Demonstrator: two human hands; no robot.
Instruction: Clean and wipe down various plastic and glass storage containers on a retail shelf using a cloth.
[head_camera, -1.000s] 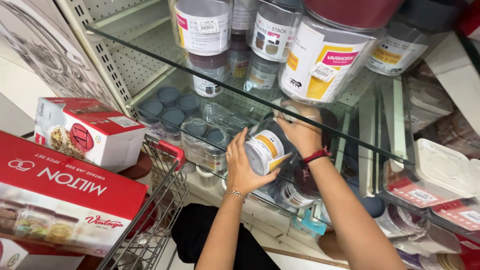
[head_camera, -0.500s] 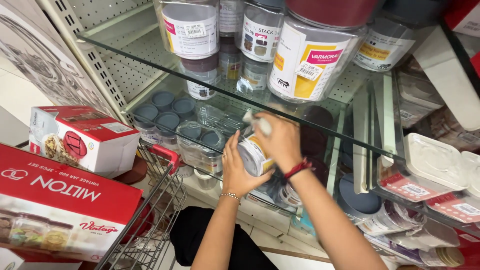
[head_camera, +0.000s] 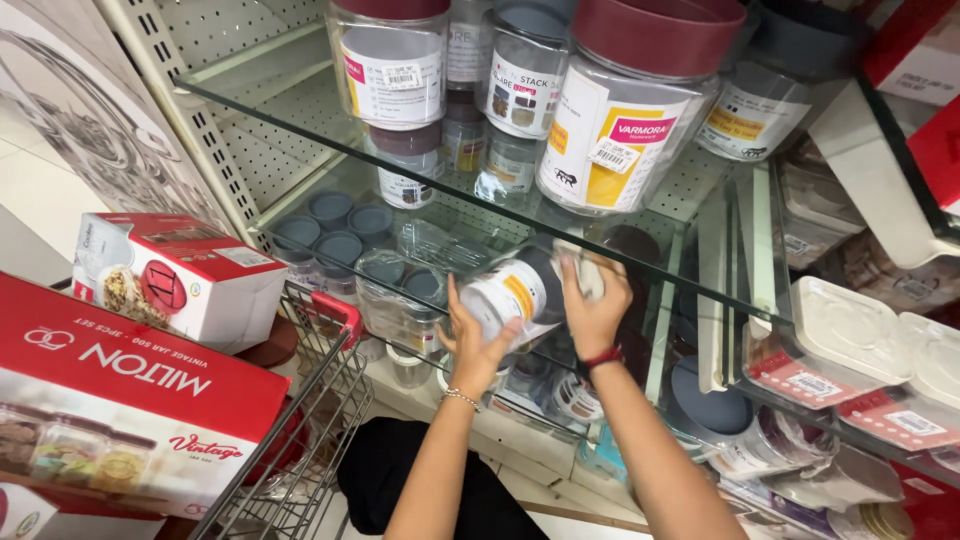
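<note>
Your left hand (head_camera: 470, 345) and right hand (head_camera: 592, 310) are clamped on a clear labelled jar (head_camera: 515, 295), tilted sideways under the glass shelf (head_camera: 300, 115). It's not yet set among the grey-lidded jars (head_camera: 340, 235) on the left; the trolley (head_camera: 320, 400) stands near left.

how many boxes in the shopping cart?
2. A large red box lies at the near left of the cart; a smaller red-and-white box sits behind it. More may be hidden beneath or out of frame.
</note>
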